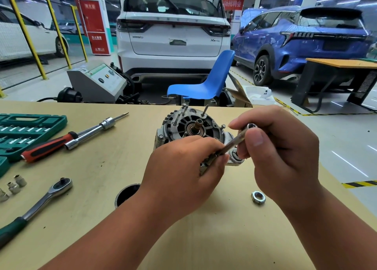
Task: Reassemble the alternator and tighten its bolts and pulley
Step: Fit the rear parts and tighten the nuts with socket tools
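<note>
The alternator (183, 125) stands on the wooden table (102, 188), shaft end up, with long bolts sticking out of its housing. In front of it both hands hold one long bolt (234, 142) slanted between them. My left hand (183, 167) pinches its lower end. My right hand (279, 147) grips its upper end between thumb and fingers. A loose hex nut (258, 197) lies on the table below my right hand. The dark pulley (126, 194) sits partly hidden behind my left forearm.
On the left lie a ratchet (40, 204), an extension bar with a socket (93, 131), a red-handled driver (47, 147), small loose sockets (14, 186) and a green socket case (26, 131). A blue chair (206, 82) and parked cars stand beyond the table.
</note>
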{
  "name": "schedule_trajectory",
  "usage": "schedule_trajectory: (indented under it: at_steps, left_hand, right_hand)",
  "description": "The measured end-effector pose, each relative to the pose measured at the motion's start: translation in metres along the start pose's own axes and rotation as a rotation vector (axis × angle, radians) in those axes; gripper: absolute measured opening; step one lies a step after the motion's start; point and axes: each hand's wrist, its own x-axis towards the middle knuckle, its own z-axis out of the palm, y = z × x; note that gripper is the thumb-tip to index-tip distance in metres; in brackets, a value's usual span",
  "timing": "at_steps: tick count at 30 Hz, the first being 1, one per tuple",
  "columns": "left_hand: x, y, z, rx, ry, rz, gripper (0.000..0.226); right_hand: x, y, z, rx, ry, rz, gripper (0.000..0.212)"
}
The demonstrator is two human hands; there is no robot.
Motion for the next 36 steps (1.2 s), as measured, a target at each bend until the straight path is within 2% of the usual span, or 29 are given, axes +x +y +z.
schedule_trajectory:
  at_steps: [17, 24, 27, 32, 36]
  left_hand:
    - [0.0002, 0.0006, -0.0013, 0.003, 0.001, 0.004, 0.008]
    - [0.0006, -0.0002, -0.0004, 0.011, 0.010, 0.010, 0.018]
    - [-0.0002, -0.0009, -0.0001, 0.015, 0.006, 0.002, 0.014]
    - [-0.0006, -0.0022, 0.0003, 0.005, -0.010, -0.009, 0.016]
    - [-0.0002, -0.0015, 0.0004, 0.018, 0.010, -0.002, 0.008]
  right_hand:
    - [0.0011, -0.0039, 0.0015, -0.009, 0.006, -0.006, 0.033]
    - [0.0021, -0.0011, 0.0025, 0.012, 0.043, 0.014, 0.032]
    - [-0.0001, 0.0020, 0.0023, 0.069, 0.037, 0.017, 0.023]
    - [0.0006, 0.0011, 0.0005, 0.045, 0.015, -0.003, 0.028]
    - [0.0012, 0.0005, 0.0025, 0.023, 0.055, 0.010, 0.020]
